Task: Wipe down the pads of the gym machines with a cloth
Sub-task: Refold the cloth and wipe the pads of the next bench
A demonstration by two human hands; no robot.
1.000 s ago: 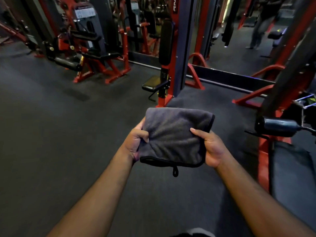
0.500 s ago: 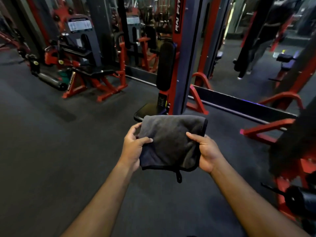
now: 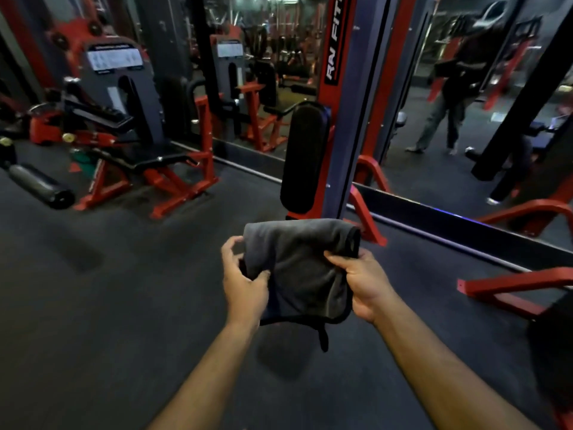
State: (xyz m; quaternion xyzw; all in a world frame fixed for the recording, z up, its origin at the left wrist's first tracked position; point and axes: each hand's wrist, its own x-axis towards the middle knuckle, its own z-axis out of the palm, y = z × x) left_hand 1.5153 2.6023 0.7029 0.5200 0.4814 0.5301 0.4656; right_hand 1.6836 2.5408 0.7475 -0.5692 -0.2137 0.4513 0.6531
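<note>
Both hands, left hand and right hand, pinch the folded, fuzzy grey cloth.

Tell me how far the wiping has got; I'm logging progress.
No wiping shows as done. In hand: left hand and right hand hold the folded grey cloth off every surface. Left: the upright black back pad ahead, and the other machines' pads.

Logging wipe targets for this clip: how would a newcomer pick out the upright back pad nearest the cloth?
Find the tall red and grey column lettered in white, straight ahead by the mirror wall. The upright back pad is mounted on its left face, just above the folded grey cloth. It alone is a tall, black, round-ended oval; the roller pad lies low, far left.
</note>
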